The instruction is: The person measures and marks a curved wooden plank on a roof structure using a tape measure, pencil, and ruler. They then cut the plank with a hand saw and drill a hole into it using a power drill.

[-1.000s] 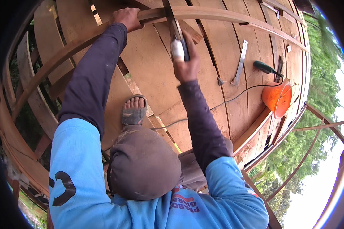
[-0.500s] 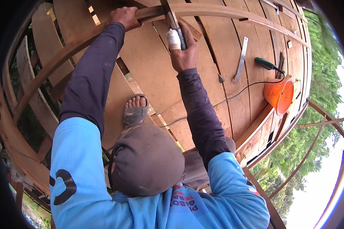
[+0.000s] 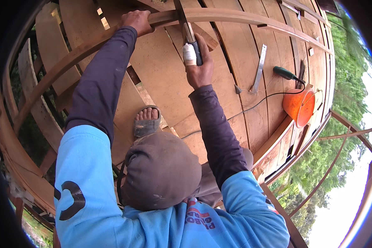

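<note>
My left hand (image 3: 135,22) is closed over a long curved wooden beam (image 3: 223,15) at the upper left, its fingers partly hidden on the far side. In my right hand (image 3: 201,72) is the grey handle of a handsaw (image 3: 195,48). White wrapping covers the thumb of that hand. The dark saw blade stands across the beam, just right of my left hand. How deep the blade sits in the wood I cannot tell.
Wooden planks (image 3: 161,78) with gaps between them lie below. On the right are a metal ruler (image 3: 258,68), a green corded power tool (image 3: 284,73), its black cable, a small dark cone (image 3: 237,89) and an orange bucket (image 3: 298,105). My sandaled foot (image 3: 147,121) rests on the boards.
My right hand has drawn the saw slightly back toward me, with the blade still across the beam. The left hand keeps its hold at nearly the same place.
</note>
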A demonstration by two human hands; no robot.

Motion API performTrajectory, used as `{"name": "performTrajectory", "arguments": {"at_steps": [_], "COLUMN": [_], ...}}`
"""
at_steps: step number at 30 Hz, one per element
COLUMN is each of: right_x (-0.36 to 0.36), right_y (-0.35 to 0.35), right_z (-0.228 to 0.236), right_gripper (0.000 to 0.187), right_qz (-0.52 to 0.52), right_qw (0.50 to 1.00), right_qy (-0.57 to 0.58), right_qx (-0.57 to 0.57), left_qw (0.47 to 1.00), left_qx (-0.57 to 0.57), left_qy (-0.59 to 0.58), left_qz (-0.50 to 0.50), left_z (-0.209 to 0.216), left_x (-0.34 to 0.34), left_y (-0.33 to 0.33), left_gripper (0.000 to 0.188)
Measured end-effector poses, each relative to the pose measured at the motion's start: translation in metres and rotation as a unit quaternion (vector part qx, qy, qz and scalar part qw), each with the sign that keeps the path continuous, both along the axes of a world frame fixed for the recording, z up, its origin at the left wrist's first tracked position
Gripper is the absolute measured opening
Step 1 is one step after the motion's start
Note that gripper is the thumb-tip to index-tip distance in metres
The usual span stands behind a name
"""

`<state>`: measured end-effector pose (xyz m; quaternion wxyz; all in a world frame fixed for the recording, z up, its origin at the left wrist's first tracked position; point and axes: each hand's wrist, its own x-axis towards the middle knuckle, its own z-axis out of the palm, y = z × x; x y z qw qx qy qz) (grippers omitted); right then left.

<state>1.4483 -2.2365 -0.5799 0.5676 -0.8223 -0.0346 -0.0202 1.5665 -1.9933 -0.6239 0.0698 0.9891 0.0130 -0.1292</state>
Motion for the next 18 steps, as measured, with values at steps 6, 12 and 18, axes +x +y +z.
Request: {"name": "performTrajectory", "arguments": {"at_steps": [6, 12, 18], "right_x": [-0.183, 0.009, -0.121], "right_y": [-0.092, 0.0, -0.058], "right_z": [0.045, -0.023, 0.031], "right_gripper": [0.058, 0.051, 0.055], "right_qz": [0.01, -0.015, 0.027], "right_qw": [0.992, 0.995, 0.996], "right_qy": [0.11, -0.092, 0.049], "right_qx": [-0.068, 0.02, -0.069], "left_qw": [1.0, 0.999, 1.0], "left_qx": [0.001, -0.013, 0.004], "left_qy": [0.025, -0.028, 0.018], "left_qz": [0.006, 0.006, 0.009], "left_z": [0.004, -0.001, 0.005], "left_x": [-0.003, 0.002, 0.003], "left_y": [0.015, -0.005, 0.023], "left_gripper": [0.052, 0.05, 0.053]}}
